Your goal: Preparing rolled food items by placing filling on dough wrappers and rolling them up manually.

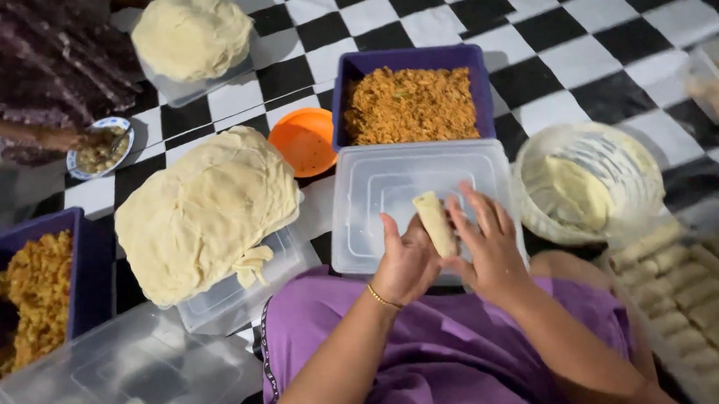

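Black-and-white checkered flooring (567,65) lies under an upturned clear container lid (376,195). Above it, the left hand (406,259) and right hand (490,247) together clasp a pale rolled pastry (435,222), fingers loosely curled around it, tilted upright.

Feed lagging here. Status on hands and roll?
Left hand cradles roll, right hand fingers on it. Both over clear lid. Nothing in the way.

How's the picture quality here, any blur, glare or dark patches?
Head view: the hands, left and right, and the roll between them look fairly sharp; the tray of rolls at the right edge is soft and smeared; pale glare sits on the clear lid; the top left corner is dim.
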